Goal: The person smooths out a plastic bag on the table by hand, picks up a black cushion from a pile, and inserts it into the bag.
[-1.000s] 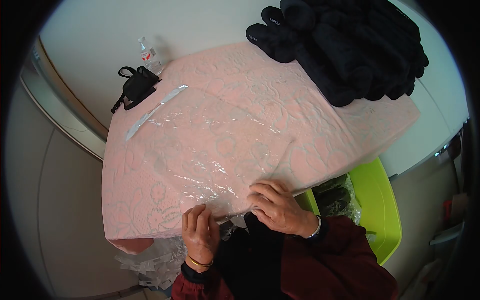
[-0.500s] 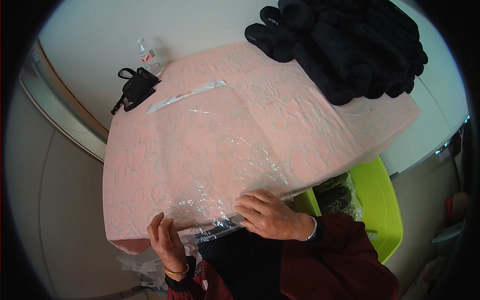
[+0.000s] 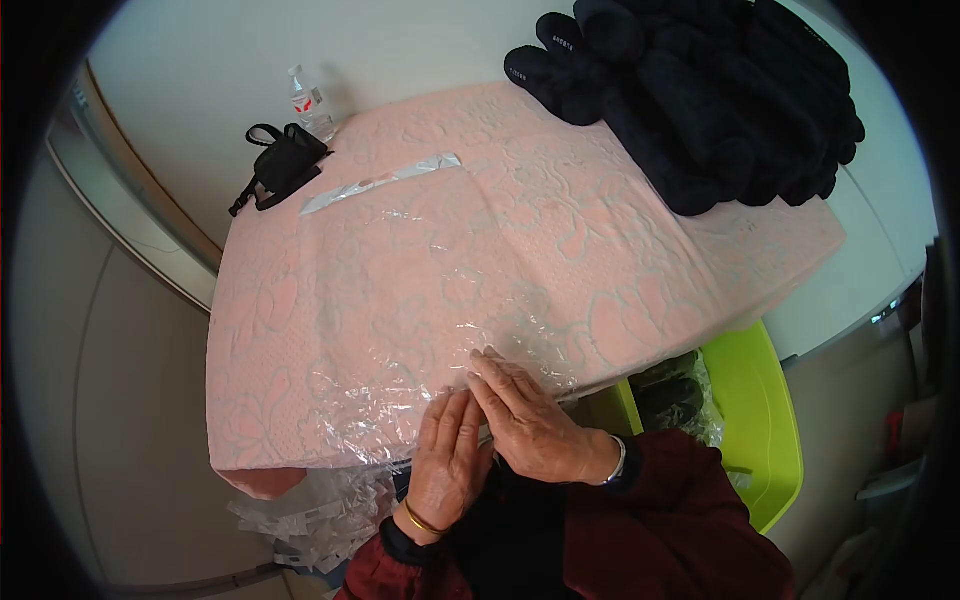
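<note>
A clear plastic bag (image 3: 400,270) lies flat on the pink patterned cloth, with a white strip (image 3: 385,182) along its far end and wrinkles at its near end. My left hand (image 3: 447,465) is at the bag's near edge, fingers pressed together over the film. Beside it, almost touching, my right hand (image 3: 535,430) has its fingers closed on the same edge. Both thumbs are mostly hidden beneath the hands.
Black plush items (image 3: 700,110) are heaped at the back right. A black pouch (image 3: 285,160) and a plastic bottle (image 3: 312,105) stand at the back left. Below the table are a green bin (image 3: 765,430) and crumpled clear plastic (image 3: 320,515).
My left hand has moved right and up to meet the right hand at the bag's near edge. My right hand has shifted slightly, its fingers pointing further up.
</note>
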Tool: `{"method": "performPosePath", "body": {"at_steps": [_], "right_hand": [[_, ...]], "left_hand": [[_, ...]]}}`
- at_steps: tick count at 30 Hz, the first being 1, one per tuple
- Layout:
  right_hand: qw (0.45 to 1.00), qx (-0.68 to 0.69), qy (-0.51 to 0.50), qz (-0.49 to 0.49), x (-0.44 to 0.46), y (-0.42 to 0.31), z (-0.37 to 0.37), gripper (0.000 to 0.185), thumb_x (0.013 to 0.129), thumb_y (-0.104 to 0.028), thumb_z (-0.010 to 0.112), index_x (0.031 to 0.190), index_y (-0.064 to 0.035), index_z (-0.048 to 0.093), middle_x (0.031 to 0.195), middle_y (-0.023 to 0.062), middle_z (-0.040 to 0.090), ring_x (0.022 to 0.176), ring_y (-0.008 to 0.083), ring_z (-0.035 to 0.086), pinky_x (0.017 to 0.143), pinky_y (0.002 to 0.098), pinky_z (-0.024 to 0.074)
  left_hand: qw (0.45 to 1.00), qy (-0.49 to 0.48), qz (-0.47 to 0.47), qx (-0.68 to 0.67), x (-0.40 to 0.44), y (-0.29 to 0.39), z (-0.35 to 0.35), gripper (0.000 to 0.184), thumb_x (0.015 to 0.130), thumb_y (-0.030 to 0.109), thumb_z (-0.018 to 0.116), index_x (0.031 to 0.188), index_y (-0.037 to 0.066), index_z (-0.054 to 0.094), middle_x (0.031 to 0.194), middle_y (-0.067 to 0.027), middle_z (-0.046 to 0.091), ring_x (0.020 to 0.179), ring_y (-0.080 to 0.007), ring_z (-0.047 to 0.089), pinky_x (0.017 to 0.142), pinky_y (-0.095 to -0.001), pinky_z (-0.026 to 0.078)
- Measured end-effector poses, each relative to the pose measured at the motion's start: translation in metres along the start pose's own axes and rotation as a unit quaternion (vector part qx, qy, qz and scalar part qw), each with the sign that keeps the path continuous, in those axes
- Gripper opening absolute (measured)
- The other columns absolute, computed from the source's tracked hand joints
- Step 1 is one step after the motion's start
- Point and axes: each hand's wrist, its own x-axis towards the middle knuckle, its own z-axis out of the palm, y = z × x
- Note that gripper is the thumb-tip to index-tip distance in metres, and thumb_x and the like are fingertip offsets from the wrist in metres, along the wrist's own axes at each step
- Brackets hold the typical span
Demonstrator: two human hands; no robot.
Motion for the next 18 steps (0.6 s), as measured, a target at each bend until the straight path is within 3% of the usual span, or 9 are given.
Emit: {"method": "performPosePath", "body": {"at_steps": [3, 4, 7, 11, 18], "right_hand": [[0.998, -0.053, -0.019, 0.029, 0.001, 0.002, -0.006, 0.081, 0.094, -0.040, 0.066, 0.143, 0.0167, 0.036, 0.157, 0.0330, 0.028, 0.146, 0.0474, 0.029, 0.121, 0.0533, 0.0232], [0.997, -0.064, -0.018, 0.025, -0.001, 0.007, -0.003, 0.084, 0.094, -0.045, 0.064, 0.144, 0.0162, 0.036, 0.157, 0.0328, 0.027, 0.147, 0.0468, 0.028, 0.122, 0.0529, 0.0220], [0.996, -0.080, -0.020, 0.017, -0.007, 0.018, -0.002, 0.090, 0.095, -0.055, 0.058, 0.146, 0.0151, 0.035, 0.158, 0.0325, 0.027, 0.148, 0.0457, 0.027, 0.123, 0.0521, 0.0195], [0.988, -0.133, -0.062, 0.052, -0.015, 0.034, -0.022, 0.097, 0.093, -0.065, 0.054, 0.146, 0.0136, 0.035, 0.159, 0.0310, 0.027, 0.148, 0.0440, 0.027, 0.123, 0.0513, 0.0180], [0.993, -0.093, -0.044, 0.049, -0.016, 0.033, -0.022, 0.092, 0.091, -0.054, 0.066, 0.146, 0.0127, 0.036, 0.156, 0.0291, 0.033, 0.147, 0.0432, 0.029, 0.122, 0.0520, 0.0220]], "left_hand": [[0.991, -0.033, -0.038, 0.122, 0.008, -0.012, 0.000, 0.078, 0.088, 0.041, 0.071, 0.142, -0.009, 0.044, 0.148, -0.0274, 0.045, 0.137, -0.0474, 0.043, 0.114, -0.0546, 0.036], [0.991, -0.034, -0.037, 0.122, 0.009, -0.015, -0.001, 0.078, 0.088, 0.041, 0.071, 0.142, -0.009, 0.044, 0.148, -0.0274, 0.045, 0.137, -0.0474, 0.043, 0.114, -0.0546, 0.036], [0.986, -0.065, -0.032, 0.149, 0.009, -0.021, -0.008, 0.104, 0.081, 0.066, 0.066, 0.146, -0.009, 0.038, 0.153, -0.0297, 0.038, 0.142, -0.0492, 0.036, 0.118, -0.0570, 0.028], [0.978, -0.074, -0.062, 0.184, -0.008, -0.044, -0.033, 0.115, 0.076, 0.073, 0.066, 0.148, -0.010, 0.034, 0.153, -0.0322, 0.036, 0.142, -0.0503, 0.035, 0.117, -0.0577, 0.028], [0.976, -0.045, -0.076, 0.199, -0.025, -0.067, -0.041, 0.118, 0.077, 0.074, 0.065, 0.152, -0.008, 0.027, 0.154, -0.0342, 0.033, 0.142, -0.0518, 0.034, 0.117, -0.0573, 0.029]]}}
